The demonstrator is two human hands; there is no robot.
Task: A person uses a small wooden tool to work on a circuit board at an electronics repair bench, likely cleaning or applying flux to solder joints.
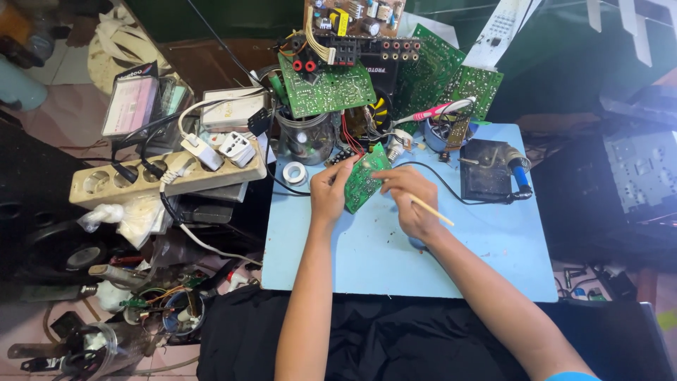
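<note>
Left hand [328, 194] pinches green circuit board [366, 178]; right hand [412, 203] grips thin stick [431, 210].

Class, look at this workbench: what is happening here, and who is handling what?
A person sits at a light blue work board amid electronic parts. The left hand holds a small green circuit board tilted up off the surface. The right hand works at the board's edge with a thin pale stick gripped between the fingers. A soldering iron rests on its dark stand to the right, and more circuit boards are heaped behind.
</note>
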